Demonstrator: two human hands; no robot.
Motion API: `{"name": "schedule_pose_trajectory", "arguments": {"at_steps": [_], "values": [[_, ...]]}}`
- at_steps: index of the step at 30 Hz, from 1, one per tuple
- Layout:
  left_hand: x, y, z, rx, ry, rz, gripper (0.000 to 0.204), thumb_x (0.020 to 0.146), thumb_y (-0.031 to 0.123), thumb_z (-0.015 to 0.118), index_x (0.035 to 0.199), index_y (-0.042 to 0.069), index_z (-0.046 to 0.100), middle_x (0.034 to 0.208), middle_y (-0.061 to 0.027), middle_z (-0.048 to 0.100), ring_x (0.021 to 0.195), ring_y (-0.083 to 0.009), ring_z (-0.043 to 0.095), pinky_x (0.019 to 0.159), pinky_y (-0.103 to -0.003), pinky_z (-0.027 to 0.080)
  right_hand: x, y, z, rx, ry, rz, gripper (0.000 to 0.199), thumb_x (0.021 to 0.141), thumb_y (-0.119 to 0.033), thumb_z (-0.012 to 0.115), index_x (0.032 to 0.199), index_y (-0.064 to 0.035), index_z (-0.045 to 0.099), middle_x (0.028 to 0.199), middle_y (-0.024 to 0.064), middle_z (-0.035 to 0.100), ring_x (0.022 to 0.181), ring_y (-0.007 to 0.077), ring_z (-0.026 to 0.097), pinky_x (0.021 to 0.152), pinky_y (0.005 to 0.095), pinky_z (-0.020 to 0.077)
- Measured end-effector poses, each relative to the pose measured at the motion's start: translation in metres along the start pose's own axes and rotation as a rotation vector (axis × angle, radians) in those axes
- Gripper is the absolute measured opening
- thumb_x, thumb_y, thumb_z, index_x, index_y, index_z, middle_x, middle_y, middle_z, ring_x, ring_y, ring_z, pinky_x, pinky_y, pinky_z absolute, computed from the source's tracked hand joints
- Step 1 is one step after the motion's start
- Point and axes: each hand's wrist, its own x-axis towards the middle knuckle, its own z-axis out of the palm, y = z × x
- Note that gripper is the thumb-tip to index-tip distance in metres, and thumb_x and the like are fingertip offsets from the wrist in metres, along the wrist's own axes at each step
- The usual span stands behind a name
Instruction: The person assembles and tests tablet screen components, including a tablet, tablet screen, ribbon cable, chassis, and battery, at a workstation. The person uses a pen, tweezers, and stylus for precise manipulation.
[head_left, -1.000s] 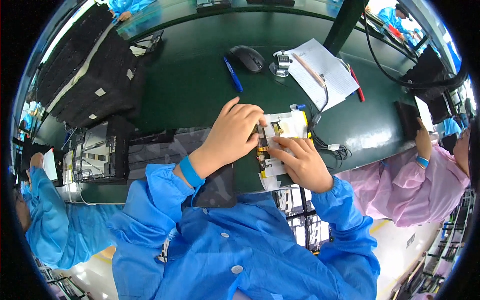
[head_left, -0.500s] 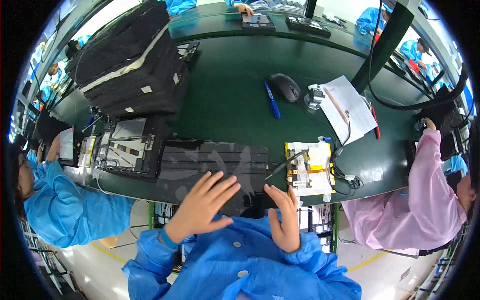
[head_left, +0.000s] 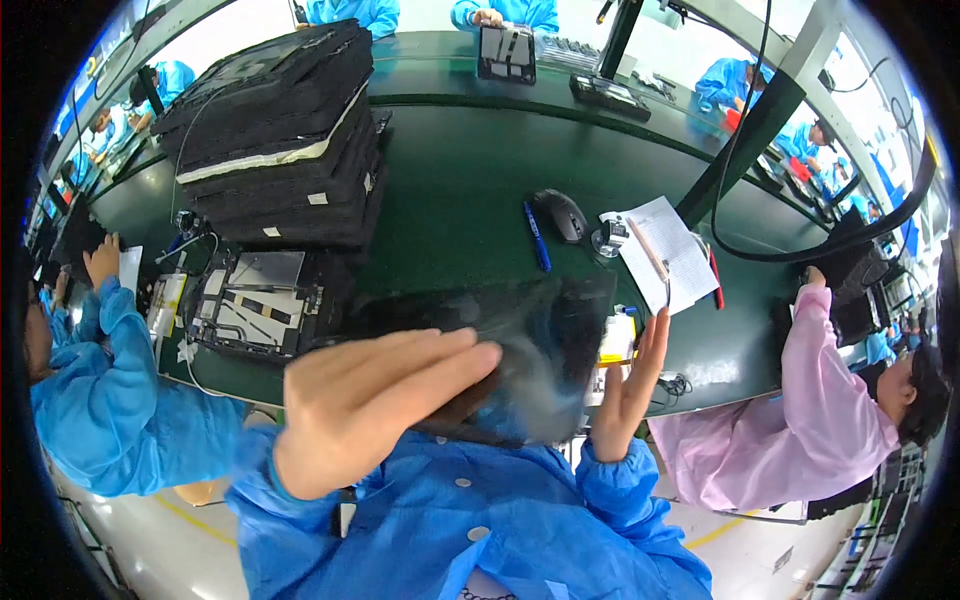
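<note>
Bench obs., head view.

- Green bench (head_left: 450, 180): fills the upper field. A stack of black laptop shells (head_left: 280, 130) sits at 11 o'clock, with an opened chassis (head_left: 255, 310) just below it at 9 o'clock.
- Dark flat panel (head_left: 545, 345): half a second ago it lay flat along the near bench edge. It now sits at centre, motion-blurred, and looks raised and tilted toward the camera. Judgement: it is off the bench and held only by side pressure.
- Left hand (head_left: 370, 400): at 7 o'clock, much larger in frame than before. The palm is flat and the fingers are straight and together, with the tips against the panel's left edge. Nothing is curled around it.
- Right hand (head_left: 630, 385): at 5 o'clock, also spread flat and upright along the panel's right edge. Blur hides whether it is actually in contact.
- Yellow-white assembly (head_left: 617, 340): both hands were on it one second ago. It is now untouched on the bench, just behind the right hand.
- Mouse (head_left: 562, 212) and blue pen (head_left: 536, 236): at 1 o'clock, not disturbed.
</note>
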Motion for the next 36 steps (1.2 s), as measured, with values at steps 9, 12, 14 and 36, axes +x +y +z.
{"name": "schedule_pose_trajectory", "arguments": {"at_steps": [9,12,14,36], "values": [[0.065,-0.133,0.097,-0.582,-1.17,-0.339,0.051,0.08,0.023,0.065,0.121,-0.003,0.052,0.116,-0.018,0.057,0.107,-0.0231,0.054,0.089,-0.033,0.042,-0.006,-0.039,0.039,-0.696,-0.817,-0.575,0.064,0.077,-0.014,0.055,0.139,-0.0158,0.038,0.144,0.0103,0.033,0.133,0.0251,0.032,0.108,0.0554,0.0183],[0.043,-0.165,0.132,-0.724,-1.298,-0.428,0.051,0.08,0.022,0.066,0.121,-0.005,0.051,0.115,-0.0157,0.058,0.105,-0.0191,0.053,0.088,-0.032,0.042,0.023,-0.053,0.019,-0.265,-0.983,-0.347,0.069,0.073,-0.012,0.063,0.137,-0.0146,0.039,0.142,0.011,0.035,0.133,0.0269,0.033,0.107,0.055,0.0218],[0.028,-0.177,0.142,-0.731,-1.281,-0.339,0.043,0.081,0.02,0.063,0.117,-0.002,0.054,0.107,-0.0143,0.062,0.098,-0.0207,0.059,0.085,-0.035,0.045,0.057,-0.037,0.022,-0.278,-0.955,-0.366,0.061,0.072,-0.007,0.068,0.13,-0.0109,0.046,0.137,0.0143,0.04,0.125,0.0332,0.041,0.102,0.0458,0.0345],[-0.078,-0.058,0.111,-0.162,-0.706,-0.303,0.108,0.06,0.048,0.074,0.141,-0.003,0.023,0.147,-0.0196,0.022,0.137,-0.0322,0.022,0.112,-0.042,0.017,0.099,0.016,0.018,0.625,-0.819,0.755,0.054,0.081,-0.005,0.049,0.133,0.0024,0.039,0.108,0.0116,0.055,0.096,0.0191,0.056,0.096,0.0336,0.0415]]}}
